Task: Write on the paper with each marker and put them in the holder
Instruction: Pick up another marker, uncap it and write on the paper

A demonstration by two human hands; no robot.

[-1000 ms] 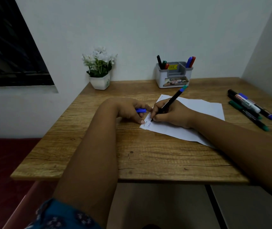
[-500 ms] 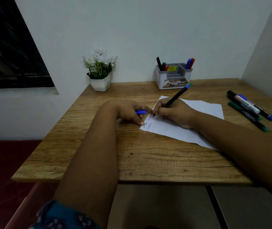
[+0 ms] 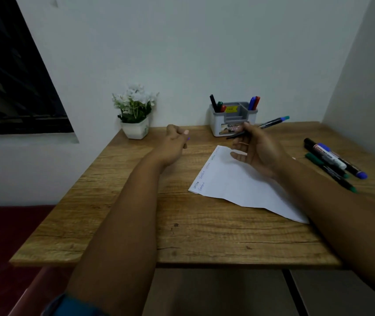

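right hand (image 3: pixel 256 149) pinching marker (image 3: pixel 259 127) lying level, teal end pointing right, left hand (image 3: pixel 175 142) curled round blue cap (image 3: pixel 188 138)

Holder (image 3: pixel 233 119) is set at the back of the table (image 3: pixel 136 224) against the wall, markers stuck in its left and right compartments. Plant (image 3: pixel 135 112) is parked off to its left. Paper (image 3: pixel 239 183) is laid in front of the holder, loose markers (image 3: pixel 334 160) lined up to its right.
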